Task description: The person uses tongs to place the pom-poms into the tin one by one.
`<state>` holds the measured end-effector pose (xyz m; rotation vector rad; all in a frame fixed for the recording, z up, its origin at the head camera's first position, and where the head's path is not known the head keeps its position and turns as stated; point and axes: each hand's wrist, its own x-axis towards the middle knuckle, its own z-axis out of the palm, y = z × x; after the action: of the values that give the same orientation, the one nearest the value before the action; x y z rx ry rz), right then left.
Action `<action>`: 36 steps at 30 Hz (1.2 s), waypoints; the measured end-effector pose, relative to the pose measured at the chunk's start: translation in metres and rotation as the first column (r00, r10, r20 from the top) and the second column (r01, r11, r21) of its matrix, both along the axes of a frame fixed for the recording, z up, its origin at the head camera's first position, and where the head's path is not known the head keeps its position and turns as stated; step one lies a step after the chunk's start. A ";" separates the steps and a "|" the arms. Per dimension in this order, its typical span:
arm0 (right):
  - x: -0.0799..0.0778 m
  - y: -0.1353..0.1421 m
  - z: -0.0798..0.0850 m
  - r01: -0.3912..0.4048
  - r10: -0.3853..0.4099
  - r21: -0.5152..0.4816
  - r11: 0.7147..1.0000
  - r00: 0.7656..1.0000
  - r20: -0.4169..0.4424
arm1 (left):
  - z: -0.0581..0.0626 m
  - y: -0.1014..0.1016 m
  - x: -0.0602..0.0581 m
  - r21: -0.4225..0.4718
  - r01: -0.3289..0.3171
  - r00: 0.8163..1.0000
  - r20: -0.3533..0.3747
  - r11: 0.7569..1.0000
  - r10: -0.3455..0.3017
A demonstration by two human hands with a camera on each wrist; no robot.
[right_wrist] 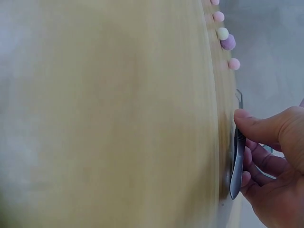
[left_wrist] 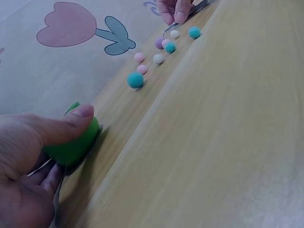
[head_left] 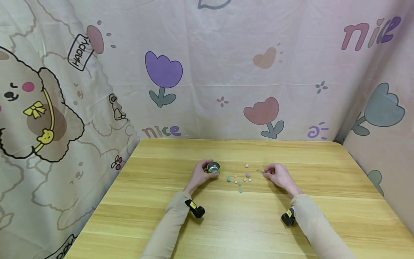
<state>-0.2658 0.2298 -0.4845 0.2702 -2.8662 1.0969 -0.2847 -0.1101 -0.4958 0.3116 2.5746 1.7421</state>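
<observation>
My left hand [head_left: 198,175] grips a small round tin [left_wrist: 78,146], green outside and bare metal inside, standing upright on the table. Its thumb lies along the near side in the left wrist view, while the other fingers are partly hidden behind it. A pair of dark metal tweezers [right_wrist: 238,164] with a thin bent tip is pinched between the thumb and fingers of my right hand [head_left: 279,175]. Between the hands lie several small fuzzy balls: teal ones such as this ball [head_left: 229,179], a purple ball [head_left: 248,175], and pink and whitish ones. The tweezers' tip points toward them, apart from the pink ball [right_wrist: 234,63].
Everything stands on a light wooden table [head_left: 233,223]. A patterned cloth [head_left: 207,72] hangs behind its far edge and along the sides. Each sleeve carries a black wrist camera, one on the left [head_left: 196,210] and one on the right [head_left: 288,217].
</observation>
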 end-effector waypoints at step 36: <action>0.015 0.004 0.009 -0.239 0.238 -0.029 0.971 0.971 -0.038 | -0.001 -0.007 0.016 0.023 0.090 0.996 -0.027 0.996 -0.089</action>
<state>-0.2511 0.2342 -0.4758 0.6402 -2.8379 1.1611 -0.2690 -0.1168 -0.4973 0.4460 2.5163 1.7519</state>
